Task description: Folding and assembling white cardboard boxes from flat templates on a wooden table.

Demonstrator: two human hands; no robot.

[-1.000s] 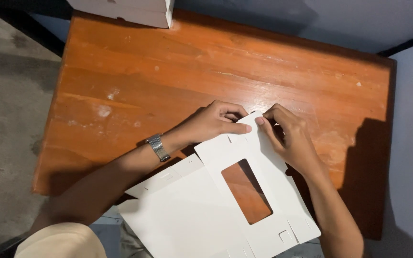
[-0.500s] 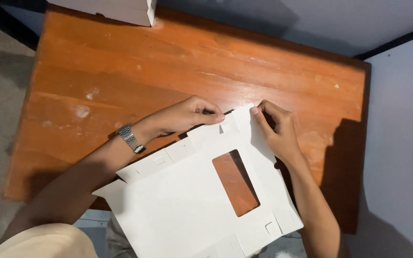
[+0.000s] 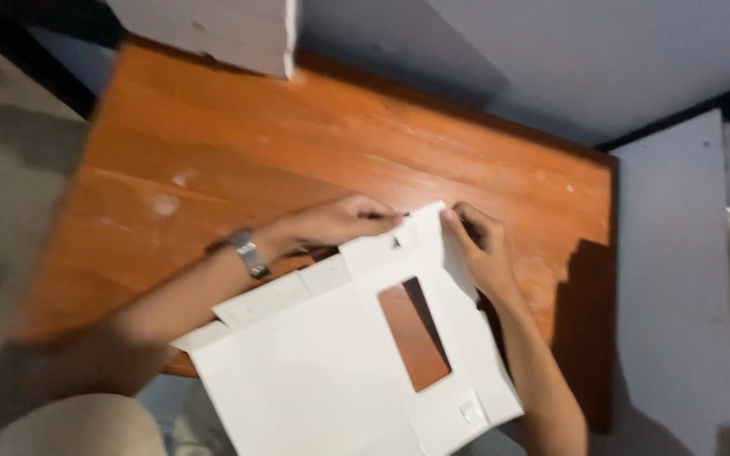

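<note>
1. White die-cut cardboard sheet (image 3: pixel 323 371): lies flat across the near edge of the table, lower centre of the frame, part of it overhanging toward the person. A slanted rectangular window (image 3: pixel 414 333) is cut through it, showing the wood beneath. Against the view a second ago, the sheet sits in the same pose between the hands; mostly the camera has swung, so the folding at the top edge appears only just begun.
2. Top flap (image 3: pixel 427 226): small tab at the sheet's upper edge, centre of the frame, raised slightly between both hands.
3. Left hand (image 3: pixel 340 224): fingers drawn together, tips pressing the flap's left side; a metal wristwatch (image 3: pixel 247 253) on the wrist.
4. Right hand (image 3: pixel 479 249): fingers curled, pinching the flap's right edge.
5. Wooden table (image 3: pixel 213 152): orange-brown, scuffed with pale marks at left.
6. White box (image 3: pixel 213 25): upper left, at the table's far edge.
7. Grey wall and floor (image 3: pixel 678 279): right side.
</note>
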